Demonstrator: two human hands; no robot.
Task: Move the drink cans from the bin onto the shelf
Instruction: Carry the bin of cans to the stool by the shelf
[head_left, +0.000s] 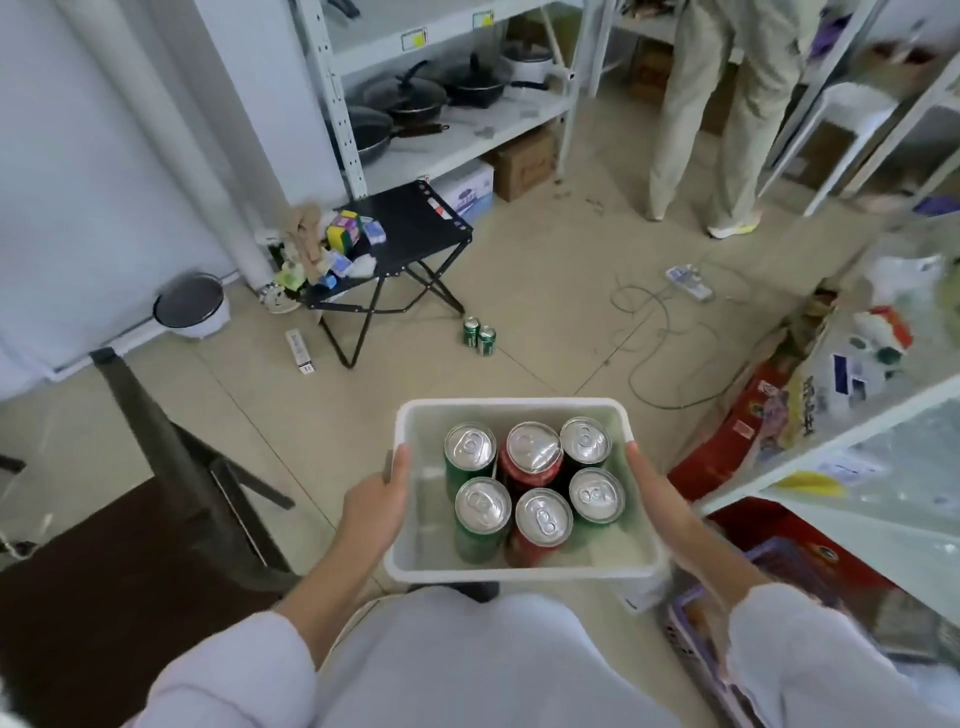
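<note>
I hold a white plastic bin (511, 408) in front of my body, above the floor. My left hand (374, 506) grips its left rim and my right hand (657, 499) grips its right rim. Inside stand several drink cans (535, 488), upright in two rows, some green and some red, silver tops up. Two more green cans (479, 335) stand on the floor ahead. A white shelf (852, 436) with packaged goods is at my right.
A black folding stool (410, 234) with small boxes stands ahead left, a shelf rack with pans (410, 98) behind it. A dark chair (130, 519) is at my left. Cables and a power strip (688, 283) lie on the floor. A person's legs (711, 114) stand at the back right.
</note>
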